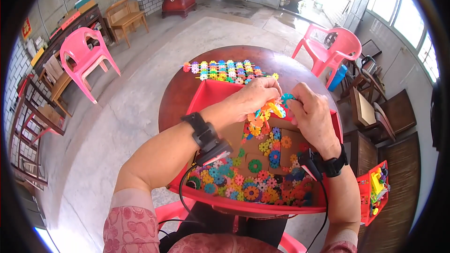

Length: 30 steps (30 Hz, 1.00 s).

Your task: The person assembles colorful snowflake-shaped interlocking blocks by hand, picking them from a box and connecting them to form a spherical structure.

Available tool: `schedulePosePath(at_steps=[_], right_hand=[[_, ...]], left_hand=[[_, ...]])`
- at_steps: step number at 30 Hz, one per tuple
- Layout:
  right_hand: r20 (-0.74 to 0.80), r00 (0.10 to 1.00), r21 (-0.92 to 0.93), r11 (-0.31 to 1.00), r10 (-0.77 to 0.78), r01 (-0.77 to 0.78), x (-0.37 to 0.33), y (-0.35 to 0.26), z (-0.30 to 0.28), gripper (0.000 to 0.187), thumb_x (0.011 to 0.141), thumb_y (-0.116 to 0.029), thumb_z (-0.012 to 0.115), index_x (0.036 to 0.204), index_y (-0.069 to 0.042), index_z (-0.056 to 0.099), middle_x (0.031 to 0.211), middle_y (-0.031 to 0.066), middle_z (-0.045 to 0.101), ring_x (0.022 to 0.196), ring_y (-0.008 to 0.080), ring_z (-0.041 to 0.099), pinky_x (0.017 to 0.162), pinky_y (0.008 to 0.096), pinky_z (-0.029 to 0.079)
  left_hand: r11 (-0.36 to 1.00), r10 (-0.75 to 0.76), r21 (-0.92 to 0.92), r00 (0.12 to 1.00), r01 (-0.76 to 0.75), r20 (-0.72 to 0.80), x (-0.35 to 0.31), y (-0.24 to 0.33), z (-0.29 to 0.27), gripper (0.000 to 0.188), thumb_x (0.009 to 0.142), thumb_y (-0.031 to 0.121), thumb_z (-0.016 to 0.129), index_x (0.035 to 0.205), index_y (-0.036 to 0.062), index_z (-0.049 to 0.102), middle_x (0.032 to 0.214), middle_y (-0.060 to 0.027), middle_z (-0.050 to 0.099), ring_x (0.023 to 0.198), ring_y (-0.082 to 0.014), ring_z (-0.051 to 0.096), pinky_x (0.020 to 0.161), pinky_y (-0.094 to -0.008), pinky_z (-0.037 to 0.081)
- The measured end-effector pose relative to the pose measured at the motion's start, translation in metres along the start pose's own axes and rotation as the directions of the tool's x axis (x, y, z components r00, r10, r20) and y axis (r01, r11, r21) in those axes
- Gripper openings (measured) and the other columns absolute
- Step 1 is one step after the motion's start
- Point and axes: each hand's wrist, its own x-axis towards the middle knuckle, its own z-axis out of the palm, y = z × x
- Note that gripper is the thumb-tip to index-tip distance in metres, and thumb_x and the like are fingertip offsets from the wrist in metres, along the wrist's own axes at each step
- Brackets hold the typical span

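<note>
A dangling cluster of notched plastic flower discs (262, 115), mostly orange and yellow, is held above the far part of the red box (211, 89), which rests on the round surface (172, 96) and covers its middle and near side. The cluster's upper part is pinched between the thumb and fingers of the left hand (260, 96); a teal disc (287, 98) beside it appears to be pinched by the right hand (310, 110), with the fingers curled in. Whether the teal disc is already joined to the cluster cannot be told.

For clean handling, the cluster is best steadied close to the disc being worked, so that the hanging pieces are not twisted loose. If discs are being slotted, the notches should be lined up squarely and pressed evenly; if they are being parted, a straight pull would be kinder to the thin petals. The work is well kept over the box, where any dropped piece would be caught among the loose discs (251, 193). The far hand movements should be kept clear of the threaded rows (225, 69) near the surface's far edge, and the wrist cables (324, 197) should be kept from snagging.
</note>
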Motion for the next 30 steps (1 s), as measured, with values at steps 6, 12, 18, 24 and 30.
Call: schedulePosePath(at_steps=[6,12,18,24,30], right_hand=[[0.038,0.999,-0.021,1.000,0.004,-0.003,0.000,0.003,0.003,0.010,0.078,-0.003,0.055,0.081,0.001,0.046,0.063,0.0232,0.052,0.063,0.0417,0.055,0.054,0.0467,0.040],[0.056,0.998,-0.008,1.000,0.011,-0.011,0.000,0.002,0.006,0.011,0.078,-0.004,0.055,0.079,0.001,0.045,0.062,0.0240,0.051,0.064,0.0428,0.053,0.056,0.0485,0.040],[0.097,0.977,0.243,0.947,0.191,-0.209,0.005,0.003,-0.007,0.013,0.079,-0.002,0.052,0.092,0.001,0.050,0.055,0.0142,0.053,0.047,0.0240,0.057,0.043,0.0348,0.042],[0.203,0.872,0.557,0.679,0.446,-0.478,0.012,0.023,-0.035,0.011,0.083,-0.005,0.049,0.091,-0.002,0.056,0.060,0.0045,0.057,0.044,0.0090,0.052,0.037,0.0215,0.039],[0.188,0.856,0.594,0.638,0.481,-0.489,0.011,0.034,-0.031,0.013,0.086,-0.010,0.048,0.090,-0.002,0.057,0.061,0.0046,0.058,0.045,0.0086,0.052,0.038,0.0210,0.038]], left_hand=[[0.998,0.006,0.070,1.000,-0.005,-0.006,0.001,-0.006,0.002,0.008,0.085,0.005,0.047,0.085,0.0022,0.055,0.078,-0.0010,0.053,0.074,-0.0079,0.051,0.067,-0.0215,0.042],[0.988,0.047,0.148,0.999,-0.045,-0.006,0.000,-0.010,0.002,0.010,0.087,0.007,0.045,0.087,0.0036,0.055,0.079,-0.0002,0.052,0.073,-0.0072,0.050,0.065,-0.0206,0.041],[0.977,-0.113,-0.185,0.994,0.111,-0.003,0.009,-0.009,0.002,0.014,0.089,0.020,0.052,0.093,0.0081,0.058,0.079,0.0000,0.055,0.072,-0.0085,0.055,0.060,-0.0262,0.048],[0.918,-0.023,-0.382,0.975,0.109,0.221,0.008,-0.008,-0.009,0.050,0.088,0.051,0.051,0.119,0.0112,0.048,0.109,-0.0026,0.057,0.101,-0.0143,0.055,0.075,-0.0338,0.050],[0.933,0.043,-0.361,0.990,0.009,0.136,-0.001,-0.003,0.001,0.033,0.090,0.021,0.056,0.119,0.0093,0.046,0.107,-0.0051,0.058,0.096,-0.0167,0.060,0.077,-0.0382,0.053]])
